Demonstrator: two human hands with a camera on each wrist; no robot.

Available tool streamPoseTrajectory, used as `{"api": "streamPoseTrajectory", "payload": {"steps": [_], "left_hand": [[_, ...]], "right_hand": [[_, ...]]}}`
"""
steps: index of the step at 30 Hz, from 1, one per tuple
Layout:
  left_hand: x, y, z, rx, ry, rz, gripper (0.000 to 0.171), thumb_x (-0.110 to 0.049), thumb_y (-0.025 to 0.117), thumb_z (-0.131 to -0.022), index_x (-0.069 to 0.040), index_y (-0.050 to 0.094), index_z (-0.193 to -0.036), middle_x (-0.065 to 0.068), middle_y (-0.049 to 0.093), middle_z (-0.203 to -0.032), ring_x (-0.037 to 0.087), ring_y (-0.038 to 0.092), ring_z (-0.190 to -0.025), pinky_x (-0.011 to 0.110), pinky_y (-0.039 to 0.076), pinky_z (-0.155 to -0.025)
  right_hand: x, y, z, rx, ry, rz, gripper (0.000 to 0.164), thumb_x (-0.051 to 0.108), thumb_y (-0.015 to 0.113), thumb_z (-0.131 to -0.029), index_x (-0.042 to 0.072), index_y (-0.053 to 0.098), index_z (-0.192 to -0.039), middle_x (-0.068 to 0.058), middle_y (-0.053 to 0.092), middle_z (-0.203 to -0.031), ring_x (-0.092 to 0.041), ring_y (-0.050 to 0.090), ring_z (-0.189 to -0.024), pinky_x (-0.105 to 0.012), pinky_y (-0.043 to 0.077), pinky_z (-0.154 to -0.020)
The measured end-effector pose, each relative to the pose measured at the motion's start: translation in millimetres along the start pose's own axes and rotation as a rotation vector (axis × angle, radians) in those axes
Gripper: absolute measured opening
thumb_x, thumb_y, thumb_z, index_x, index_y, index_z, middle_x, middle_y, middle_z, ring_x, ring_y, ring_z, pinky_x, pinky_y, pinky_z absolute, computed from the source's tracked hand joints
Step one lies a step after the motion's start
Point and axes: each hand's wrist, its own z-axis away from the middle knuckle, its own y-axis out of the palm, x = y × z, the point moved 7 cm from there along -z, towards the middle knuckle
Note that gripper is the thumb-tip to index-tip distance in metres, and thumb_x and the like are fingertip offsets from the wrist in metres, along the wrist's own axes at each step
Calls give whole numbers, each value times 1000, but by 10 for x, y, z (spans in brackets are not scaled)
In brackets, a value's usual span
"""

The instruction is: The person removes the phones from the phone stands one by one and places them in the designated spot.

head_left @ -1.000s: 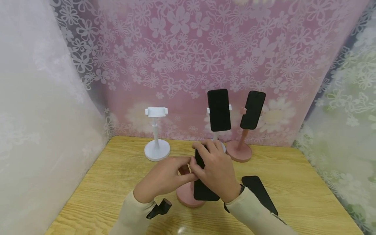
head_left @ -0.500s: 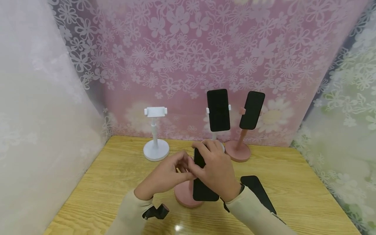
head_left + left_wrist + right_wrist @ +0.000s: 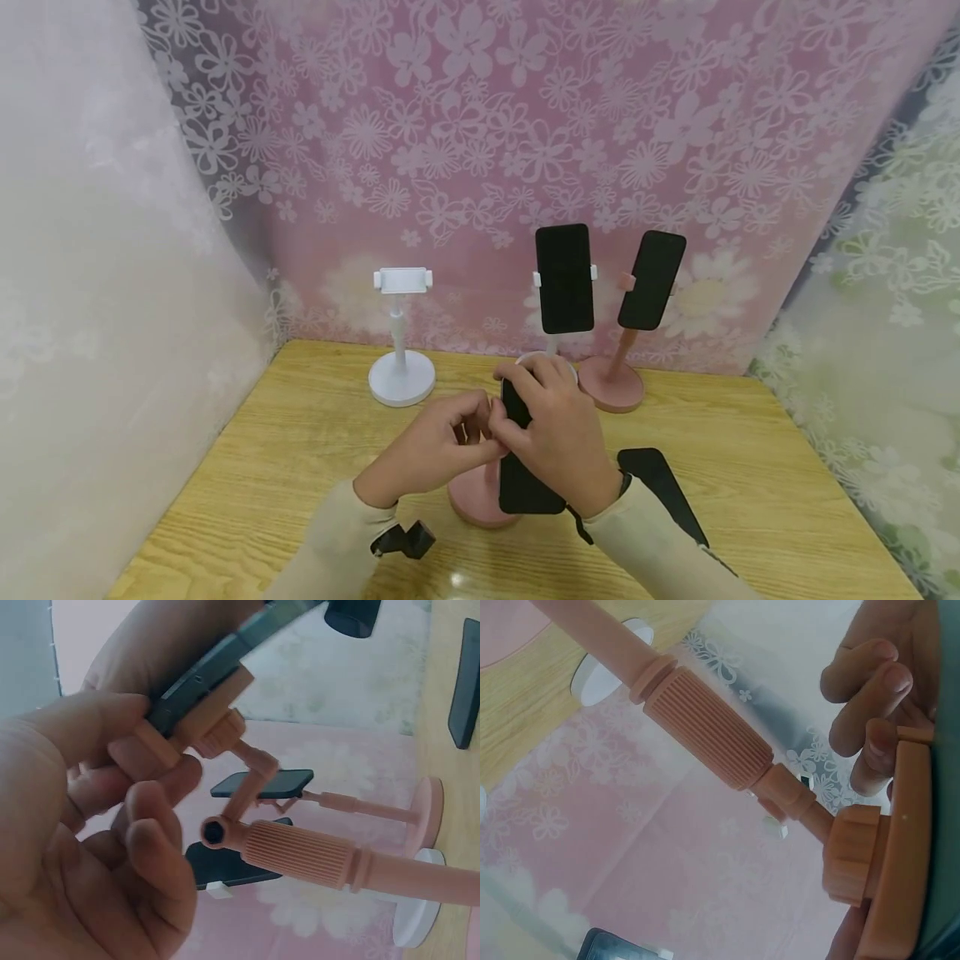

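Observation:
A black phone (image 3: 528, 490) sits at the clamp of a pink phone stand, whose round base (image 3: 480, 500) rests on the table below my hands. In the left wrist view the phone's edge (image 3: 196, 681) lies along the clamp (image 3: 217, 701), tilted. My left hand (image 3: 438, 442) pinches the clamp's end piece (image 3: 150, 746) between thumb and fingers, right at the phone's side. From the other side my right hand (image 3: 558, 425) grips the phone, fingers spread over its screen. The right wrist view shows the clamp's back (image 3: 904, 847), its knob (image 3: 851, 855) and the ribbed stem (image 3: 709, 727).
At the back left stands a white phone stand (image 3: 401, 379) with a bare clamp. Further right, a white stand bears one phone (image 3: 565, 279) and a pink stand bears another (image 3: 651, 279). One more black phone (image 3: 663, 492) lies flat beside my right forearm on the wooden table (image 3: 247, 492).
My left fingers have shifted slightly at the clamp, the index finger bending more. My right hand keeps its hold on the phone, and the head view has moved a little.

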Motion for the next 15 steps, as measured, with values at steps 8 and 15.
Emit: {"api": "streamPoseTrajectory", "payload": {"steps": [8,15], "left_hand": [[38,26,-31,20,31,48,23,-19,69,-101,-14,53,-86,-1,47,-70,13,40,-54,25,37,-54],[41,44,-50,40,49,74,20,-14,70,-100,-7,54,-91,-3,49,-71,10,39,-57,23,35,-57]], "right_hand": [[15,-3,-13,-8,-19,5,25,19,75,-86,12,72,-110,-4,60,-96,-22,50,-82,-31,46,-57],[-9,8,-4,9,-15,-10,25,18,75,-86,12,73,-110,-4,61,-97,-22,51,-84,-34,48,-63]]}}
